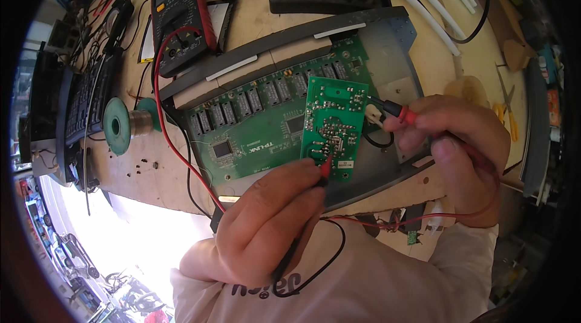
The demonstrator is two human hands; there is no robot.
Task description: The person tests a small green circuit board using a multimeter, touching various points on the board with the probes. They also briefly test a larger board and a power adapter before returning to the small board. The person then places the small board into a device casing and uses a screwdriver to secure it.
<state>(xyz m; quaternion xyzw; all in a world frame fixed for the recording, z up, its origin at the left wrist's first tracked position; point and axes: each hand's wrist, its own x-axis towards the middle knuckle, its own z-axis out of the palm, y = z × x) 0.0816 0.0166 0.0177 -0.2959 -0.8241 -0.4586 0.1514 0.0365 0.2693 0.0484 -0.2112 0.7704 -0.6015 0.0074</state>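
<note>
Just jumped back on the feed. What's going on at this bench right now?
A person is holding two probes over a small green circuit board. The left hand grips the red-fronted probe near its lower end; the right hand points the black-fronted probe at its upper right edge. Whether either tip makes contact is too small to tell. The small board overlaps a larger green board in an open case, with a multimeter beyond at upper left.

Small green board (334, 118), red and black probes (397, 110), green spool (118, 141)
</note>
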